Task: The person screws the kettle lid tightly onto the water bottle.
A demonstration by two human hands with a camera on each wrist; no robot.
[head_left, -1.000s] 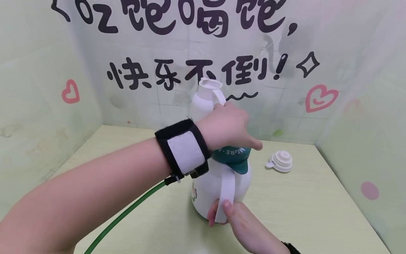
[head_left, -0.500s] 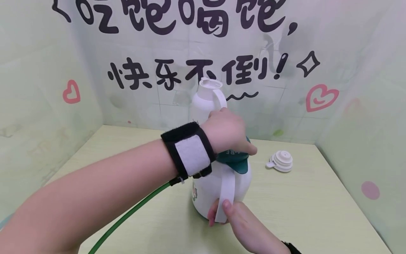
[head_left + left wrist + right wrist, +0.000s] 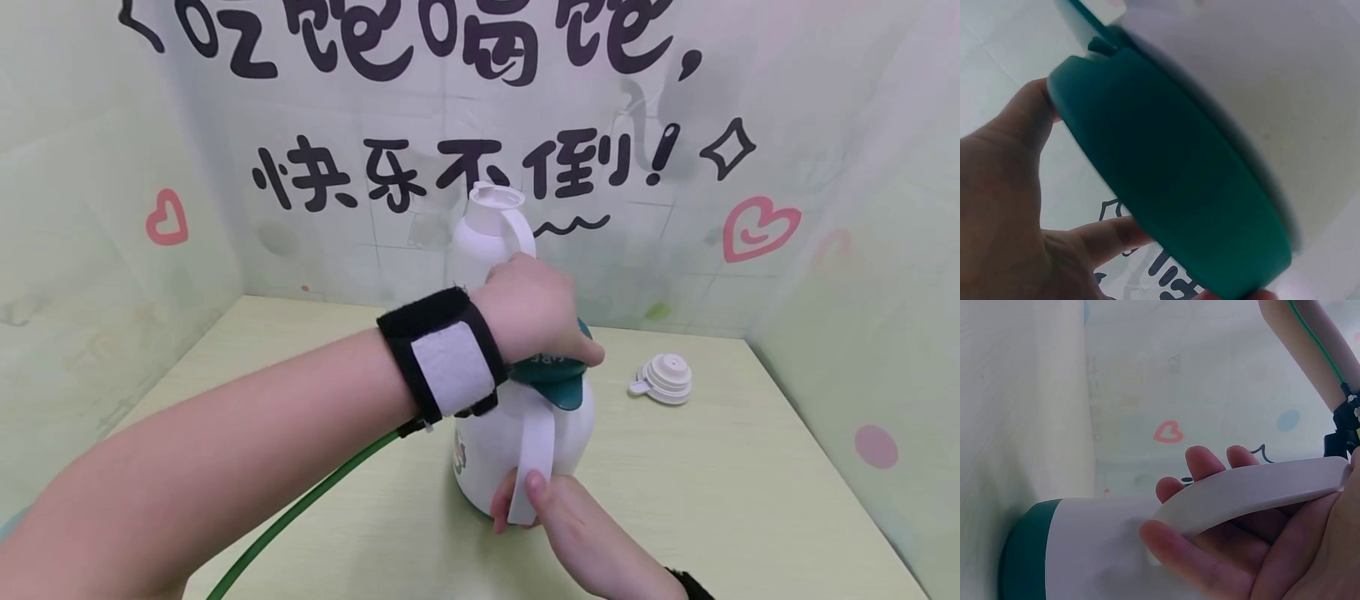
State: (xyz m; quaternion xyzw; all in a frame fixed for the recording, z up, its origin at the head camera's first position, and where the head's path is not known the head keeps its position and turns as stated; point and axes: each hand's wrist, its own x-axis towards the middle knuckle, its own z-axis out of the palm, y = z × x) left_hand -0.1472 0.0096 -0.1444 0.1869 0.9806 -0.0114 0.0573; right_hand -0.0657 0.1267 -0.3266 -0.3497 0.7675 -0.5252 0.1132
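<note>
A white thermos jug (image 3: 487, 454) with a dark green lid (image 3: 555, 379) stands upright on the table. My left hand (image 3: 528, 308) reaches over the top and grips the lid by its rim. In the left wrist view, thumb and fingers spread around the edge of the green lid (image 3: 1166, 162). Low on the jug, my right hand (image 3: 588, 525) holds the white handle (image 3: 536, 442). The right wrist view has the fingers curled behind the handle (image 3: 1254, 490), with the thumb on its near side. Part of the lid is hidden beneath my left hand.
Behind the green-lidded jug is a second white jug (image 3: 483, 229) with a handle at its neck. A white ridged stopper (image 3: 667, 379) lies on the table (image 3: 712, 492) to the right. Printed sheets (image 3: 337, 258) wall in the table, and a green cable (image 3: 300, 508) trails from my left wrist.
My left hand has come slightly down and to the left over the lid, its wrist shifting right. My right hand and the jug have stayed in place.
</note>
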